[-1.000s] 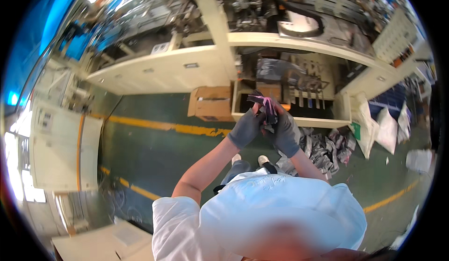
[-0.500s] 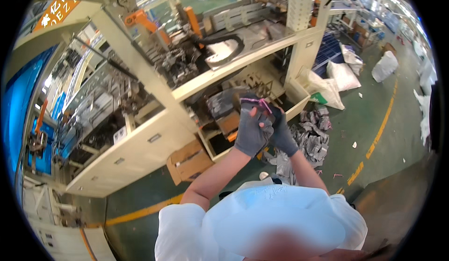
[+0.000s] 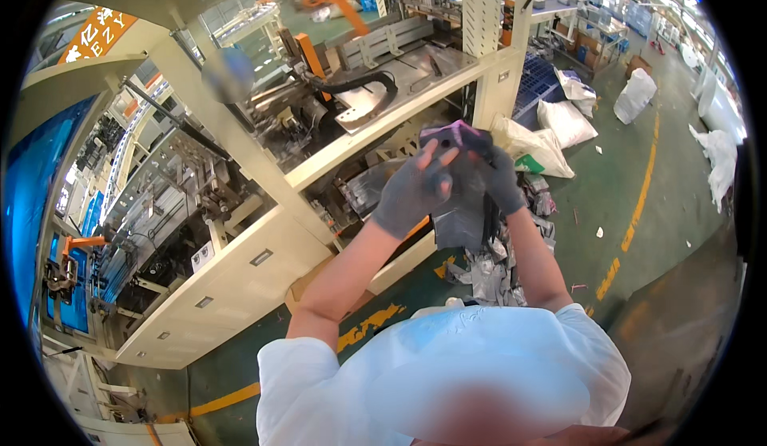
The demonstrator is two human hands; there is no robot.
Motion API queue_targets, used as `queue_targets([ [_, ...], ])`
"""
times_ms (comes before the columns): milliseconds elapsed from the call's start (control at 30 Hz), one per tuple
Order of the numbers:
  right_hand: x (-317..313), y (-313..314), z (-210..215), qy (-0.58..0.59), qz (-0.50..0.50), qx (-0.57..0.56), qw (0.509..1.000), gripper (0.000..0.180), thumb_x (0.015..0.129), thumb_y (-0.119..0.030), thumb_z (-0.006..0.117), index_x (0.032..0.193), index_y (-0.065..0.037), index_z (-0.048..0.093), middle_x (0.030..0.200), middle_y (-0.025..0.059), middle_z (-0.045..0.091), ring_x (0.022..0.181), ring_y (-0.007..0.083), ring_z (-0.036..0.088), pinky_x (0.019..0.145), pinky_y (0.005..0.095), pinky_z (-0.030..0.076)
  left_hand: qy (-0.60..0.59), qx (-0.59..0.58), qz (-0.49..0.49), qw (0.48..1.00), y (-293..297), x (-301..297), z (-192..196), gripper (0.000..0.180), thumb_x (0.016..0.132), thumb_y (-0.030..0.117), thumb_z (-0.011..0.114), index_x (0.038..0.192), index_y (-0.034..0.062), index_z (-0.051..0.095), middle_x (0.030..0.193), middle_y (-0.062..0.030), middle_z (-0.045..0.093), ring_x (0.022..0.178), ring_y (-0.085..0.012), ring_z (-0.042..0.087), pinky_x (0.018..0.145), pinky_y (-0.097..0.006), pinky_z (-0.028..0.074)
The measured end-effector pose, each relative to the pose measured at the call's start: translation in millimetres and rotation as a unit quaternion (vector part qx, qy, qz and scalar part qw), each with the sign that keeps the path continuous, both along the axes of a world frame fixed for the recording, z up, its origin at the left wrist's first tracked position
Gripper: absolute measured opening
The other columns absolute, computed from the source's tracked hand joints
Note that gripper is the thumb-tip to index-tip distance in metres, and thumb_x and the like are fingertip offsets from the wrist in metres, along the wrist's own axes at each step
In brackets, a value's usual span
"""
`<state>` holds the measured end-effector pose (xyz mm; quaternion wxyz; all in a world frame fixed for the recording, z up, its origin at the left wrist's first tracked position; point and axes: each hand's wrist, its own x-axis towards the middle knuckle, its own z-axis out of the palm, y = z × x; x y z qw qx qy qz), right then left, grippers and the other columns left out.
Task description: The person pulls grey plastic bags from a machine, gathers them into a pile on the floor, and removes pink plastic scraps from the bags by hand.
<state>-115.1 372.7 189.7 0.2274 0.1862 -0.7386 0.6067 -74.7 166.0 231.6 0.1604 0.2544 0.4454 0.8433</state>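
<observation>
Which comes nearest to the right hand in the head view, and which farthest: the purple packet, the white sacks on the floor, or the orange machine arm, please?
From the right hand:
1. Purple packet, held at its fingers.
2. White sacks, on the floor to the right.
3. Orange machine arm, up at the back left.

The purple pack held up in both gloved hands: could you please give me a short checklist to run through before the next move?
1. Left hand on the purple pack: ok, its fingers lie across the front.
2. Right hand on the pack: ok, it grips from the right side.
3. Gloves on both hands: ok, grey.
4. Pack clear of the machine frame: cannot tell, the view gives no depth.
5. Dark film hanging below the hands: not ok, loose.
6. Floor nearby: not ok, scrap film and white sacks lie there.
</observation>
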Motion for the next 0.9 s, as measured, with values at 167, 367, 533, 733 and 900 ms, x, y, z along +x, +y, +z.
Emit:
queue_targets([
  [167, 8.8, 27.4, 40.7, -0.062, 0.034, -0.016, 0.997, 0.023, 0.086, -0.013, 0.059, 0.106, -0.004, 0.062, 0.078, -0.0058, 0.057, 0.070, 0.0031, 0.048, 0.062, 0.0209, 0.041, 0.569, -0.443, 0.391, 0.572, -1.9, 9.2, 95.3, 0.075, 0.073, 0.025, 0.070, 0.135, 0.0014, 0.034, 0.126, -0.0172, 0.050, 0.098, -0.0313, 0.060, 0.085, -0.034, 0.048],
  [367, 15.6, 39.7, 49.2, -0.077, 0.094, 0.028, 0.992, 0.024, 0.086, -0.015, 0.061, 0.106, -0.002, 0.061, 0.084, -0.0053, 0.057, 0.077, 0.0032, 0.047, 0.068, 0.0204, 0.040, 0.472, -0.614, 0.026, 0.632, 34.0, -72.5, 117.2, 0.047, 0.072, 0.020, 0.069, 0.116, 0.0055, 0.057, 0.096, -0.0110, 0.064, 0.084, -0.0223, 0.062, 0.078, -0.032, 0.048],
  [533, -3.6, 53.6, 31.9, -0.053, 0.108, -0.064, 0.991, 0.021, 0.085, -0.013, 0.064, 0.103, -0.003, 0.062, 0.088, -0.0054, 0.058, 0.080, 0.0031, 0.047, 0.072, 0.0200, 0.041, 0.320, -0.634, -0.045, 0.702, 61.9, -87.8, 121.2, 0.032, 0.074, 0.022, 0.062, 0.103, 0.0069, 0.065, 0.077, -0.0030, 0.062, 0.071, -0.0091, 0.054, 0.068, -0.027, 0.046],
  [733, -13.4, 79.1, 29.1, -0.044, 0.174, -0.185, 0.966, 0.050, 0.075, -0.013, 0.074, 0.118, -0.003, 0.051, 0.103, -0.0003, 0.057, 0.092, 0.0072, 0.050, 0.081, 0.0241, 0.043, 0.365, -0.685, 0.000, 0.630, 104.2, -82.2, 147.3, 0.030, 0.074, 0.024, 0.061, 0.099, 0.0078, 0.066, 0.072, -0.0144, 0.062, 0.067, -0.0199, 0.060, 0.065, -0.032, 0.046],
  [900, -48.3, 86.3, -48.3, -0.164, 0.202, -0.096, 0.961, 0.047, 0.071, -0.011, 0.074, 0.112, -0.001, 0.054, 0.100, 0.0025, 0.060, 0.090, 0.0091, 0.054, 0.081, 0.0251, 0.044, 0.334, -0.702, 0.046, 0.627, 132.6, -90.9, 185.1, 0.027, 0.076, 0.018, 0.059, 0.101, 0.0096, 0.067, 0.066, -0.0105, 0.059, 0.059, -0.0140, 0.056, 0.058, -0.029, 0.045],
])
